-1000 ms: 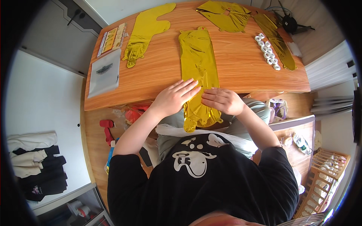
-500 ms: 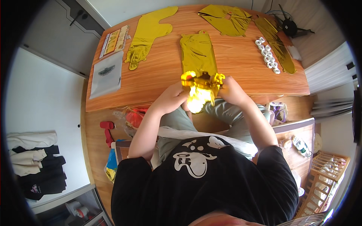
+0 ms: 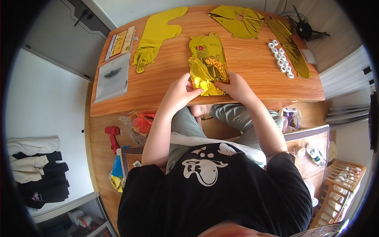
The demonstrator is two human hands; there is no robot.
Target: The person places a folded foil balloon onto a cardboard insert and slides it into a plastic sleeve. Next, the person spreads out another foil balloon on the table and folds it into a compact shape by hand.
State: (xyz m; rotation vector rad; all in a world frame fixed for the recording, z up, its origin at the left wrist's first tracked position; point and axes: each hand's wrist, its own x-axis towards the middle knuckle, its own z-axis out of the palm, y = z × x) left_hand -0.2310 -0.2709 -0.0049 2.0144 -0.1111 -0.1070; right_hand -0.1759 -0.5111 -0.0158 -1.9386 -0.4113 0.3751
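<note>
A shiny gold foil balloon (image 3: 210, 63), uninflated, lies folded on the table in front of me, its near part crumpled and catching light. A small red spot shows near its upper part. My left hand (image 3: 179, 93) grips its near left edge, thumb on top and fingers partly hidden at the side. On the near right, my right hand (image 3: 239, 87) holds it too, thumb pressed on the foil and the other fingers partly hidden. Farther off lie a long curved gold foil balloon (image 3: 158, 34) to the left and a wide one (image 3: 241, 23) to the right.
The wooden table (image 3: 169, 67) also bears a clear plastic bag (image 3: 113, 77), printed cards (image 3: 121, 41), several small white rolls (image 3: 281, 60), a narrow gold foil piece (image 3: 291, 48) and a black router-like device (image 3: 303, 28). The near table edge lies just below my hands.
The near part of the foil balloon, bunched and held up over the table edge before, now lies folded over on the table. Both hands have moved with it onto the table.
</note>
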